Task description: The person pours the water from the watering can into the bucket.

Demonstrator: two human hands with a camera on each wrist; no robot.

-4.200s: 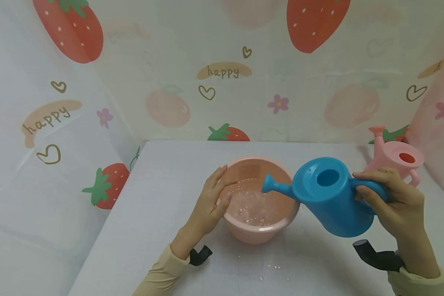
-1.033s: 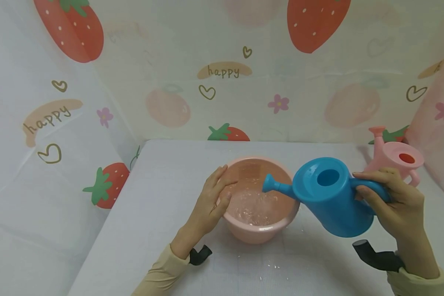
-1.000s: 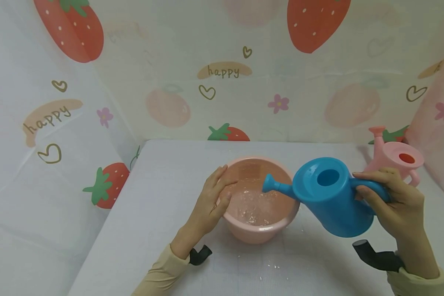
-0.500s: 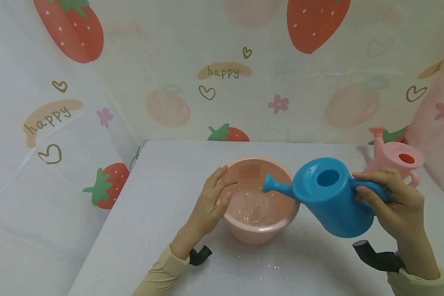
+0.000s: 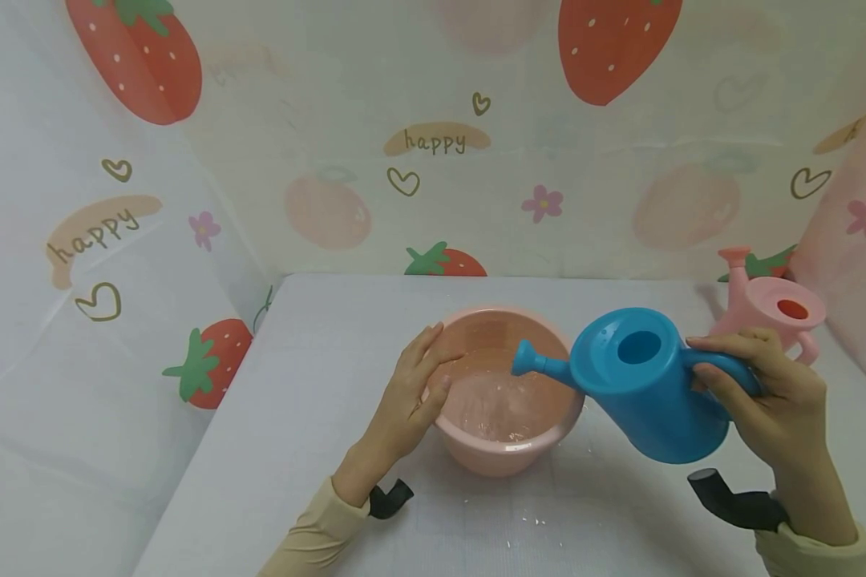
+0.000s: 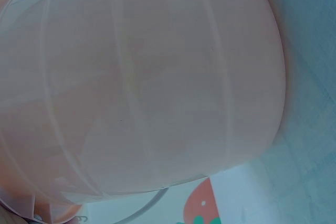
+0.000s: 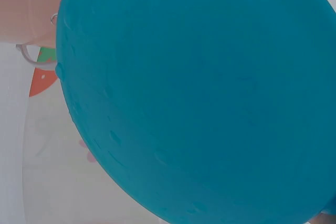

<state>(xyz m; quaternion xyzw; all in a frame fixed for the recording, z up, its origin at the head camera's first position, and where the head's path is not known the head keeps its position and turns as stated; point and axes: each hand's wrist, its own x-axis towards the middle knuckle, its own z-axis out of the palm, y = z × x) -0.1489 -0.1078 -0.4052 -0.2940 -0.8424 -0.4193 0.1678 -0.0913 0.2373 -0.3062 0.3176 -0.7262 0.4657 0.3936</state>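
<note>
In the head view my right hand [image 5: 775, 397] grips the handle of a blue watering can [image 5: 657, 409]. The can tilts left, its spout over a pink basin [image 5: 498, 461]. Below the spout, the water [image 5: 498, 401] in the basin looks stirred and glints. My left hand [image 5: 404, 397] holds the basin's left rim, thumb and a finger reaching inside. The left wrist view is filled by the basin's outer wall [image 6: 157, 87], with only a sliver of hand at the lower left corner. Droplets cling to the blue can's underside [image 7: 199, 98] in the right wrist view.
A pink watering can [image 5: 768, 312] stands at the back right, partly behind my right hand. Small water drops [image 5: 534, 521] dot the white table [image 5: 332, 344] in front of the basin. Printed cloth walls [image 5: 433, 200] enclose the table's back and sides.
The glints and ripples on the basin's water shift from frame to frame. Both hands, the blue watering can and the basin stay in place.
</note>
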